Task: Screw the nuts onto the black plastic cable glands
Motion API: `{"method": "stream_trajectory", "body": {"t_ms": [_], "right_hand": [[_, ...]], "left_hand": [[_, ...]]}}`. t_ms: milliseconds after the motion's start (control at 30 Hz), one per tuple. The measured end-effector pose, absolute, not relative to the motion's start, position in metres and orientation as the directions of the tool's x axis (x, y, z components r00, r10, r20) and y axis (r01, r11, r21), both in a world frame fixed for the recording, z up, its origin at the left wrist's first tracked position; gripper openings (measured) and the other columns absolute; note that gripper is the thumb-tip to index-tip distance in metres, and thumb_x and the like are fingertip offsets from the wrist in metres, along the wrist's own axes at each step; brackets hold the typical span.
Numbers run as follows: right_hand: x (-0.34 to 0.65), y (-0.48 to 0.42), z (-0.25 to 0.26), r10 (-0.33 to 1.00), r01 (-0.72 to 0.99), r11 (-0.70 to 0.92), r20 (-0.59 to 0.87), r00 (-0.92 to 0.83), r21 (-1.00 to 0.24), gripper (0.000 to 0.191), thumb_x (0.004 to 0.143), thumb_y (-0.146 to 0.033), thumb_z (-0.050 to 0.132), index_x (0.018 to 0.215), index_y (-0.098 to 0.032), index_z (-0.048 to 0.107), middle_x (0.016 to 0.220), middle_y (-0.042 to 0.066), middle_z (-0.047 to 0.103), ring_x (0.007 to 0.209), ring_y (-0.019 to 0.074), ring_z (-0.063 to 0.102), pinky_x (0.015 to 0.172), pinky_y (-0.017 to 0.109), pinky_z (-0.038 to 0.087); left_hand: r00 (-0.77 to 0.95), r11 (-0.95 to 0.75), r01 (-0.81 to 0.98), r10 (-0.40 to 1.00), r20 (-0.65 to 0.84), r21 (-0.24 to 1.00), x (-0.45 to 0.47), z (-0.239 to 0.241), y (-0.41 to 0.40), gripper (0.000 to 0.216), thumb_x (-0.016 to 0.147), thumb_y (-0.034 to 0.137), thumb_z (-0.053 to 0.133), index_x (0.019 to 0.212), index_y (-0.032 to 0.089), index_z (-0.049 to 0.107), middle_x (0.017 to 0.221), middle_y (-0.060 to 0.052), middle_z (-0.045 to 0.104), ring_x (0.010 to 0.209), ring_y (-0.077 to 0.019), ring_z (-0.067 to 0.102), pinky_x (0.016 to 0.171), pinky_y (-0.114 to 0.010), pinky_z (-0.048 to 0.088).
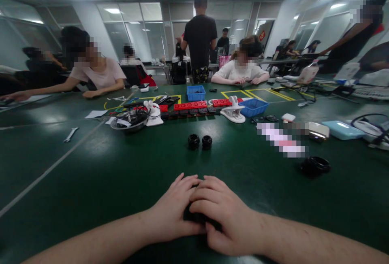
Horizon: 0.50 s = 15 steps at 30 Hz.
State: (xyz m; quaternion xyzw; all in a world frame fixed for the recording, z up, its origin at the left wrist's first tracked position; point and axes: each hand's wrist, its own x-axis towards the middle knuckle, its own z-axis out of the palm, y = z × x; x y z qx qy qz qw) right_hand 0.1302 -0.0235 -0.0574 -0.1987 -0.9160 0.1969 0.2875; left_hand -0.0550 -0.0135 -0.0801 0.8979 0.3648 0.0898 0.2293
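Observation:
Low in the head view, both my hands close round a dark, black part (201, 216) at the table's near side. My left hand (173, 213) wraps it from the left, thumb along its near side. From the right, my right hand (227, 215) curls its fingers over the top. The fingers hide most of the part, so its shape cannot be made out. Beyond my fingertips stand two small glossy black ring-shaped parts, one on the left (193, 141) and one on the right (207, 142). A larger black ring-shaped part (316, 166) lies to the right.
Across the green table (136, 167) runs a row of red power strips (191, 106), with a white clip stand (233, 112), a blue bin (253, 107) and a metal bowl (129, 124). A wrench (71, 134) lies left. A light-blue case (343, 130) sits right. People sit opposite.

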Motion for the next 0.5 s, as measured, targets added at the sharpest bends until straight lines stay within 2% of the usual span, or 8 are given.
{"method": "stream_trajectory", "body": {"t_ms": [100,233,367,500], "right_hand": [[0.1315,-0.0238,-0.0568,0.446,0.246,0.858,0.414,-0.794,-0.452,0.029,0.068,-0.018,0.042,0.094,-0.018,0.057,0.1,0.003,0.061,0.104,0.0167,0.047,0.107,0.039,0.013],[0.1327,-0.0236,-0.0552,0.37,0.198,0.898,0.428,-0.825,-0.394,0.02,0.073,-0.011,0.04,0.083,-0.019,0.055,0.104,-0.002,0.061,0.111,0.0146,0.044,0.109,0.038,0.006],[0.1342,-0.0248,-0.0494,0.352,0.189,0.907,0.433,-0.83,-0.377,0.028,0.069,-0.009,0.041,0.092,-0.017,0.055,0.112,0.002,0.058,0.115,0.0151,0.042,0.109,0.039,0.008],[0.1358,-0.0268,-0.0492,0.448,0.236,0.868,0.488,-0.749,-0.436,0.041,0.063,-0.014,0.045,0.104,-0.015,0.05,0.113,0.009,0.055,0.114,0.0191,0.044,0.107,0.045,0.017]], "left_hand": [[0.72,-0.63,0.621,0.694,-0.022,0.466,-0.053,-0.0775,-0.0144,0.07,0.068,0.049,0.065,0.129,0.025,0.04,0.134,-0.008,0.042,0.126,-0.0284,0.033,0.106,-0.054,0.015],[0.713,-0.631,0.636,0.701,-0.025,0.444,-0.052,-0.0774,-0.0149,0.071,0.068,0.054,0.063,0.128,0.022,0.043,0.132,-0.011,0.043,0.125,-0.0296,0.034,0.105,-0.054,0.016],[0.717,-0.63,0.629,0.697,-0.027,0.456,-0.0538,-0.08,-0.0141,0.075,0.067,0.057,0.062,0.13,0.023,0.04,0.134,-0.011,0.041,0.126,-0.0312,0.033,0.105,-0.056,0.015],[0.709,-0.608,0.615,0.705,-0.016,0.502,-0.0552,-0.0794,-0.0129,0.078,0.065,0.052,0.067,0.132,0.025,0.036,0.136,-0.009,0.039,0.127,-0.0311,0.031,0.105,-0.056,0.014]]}}
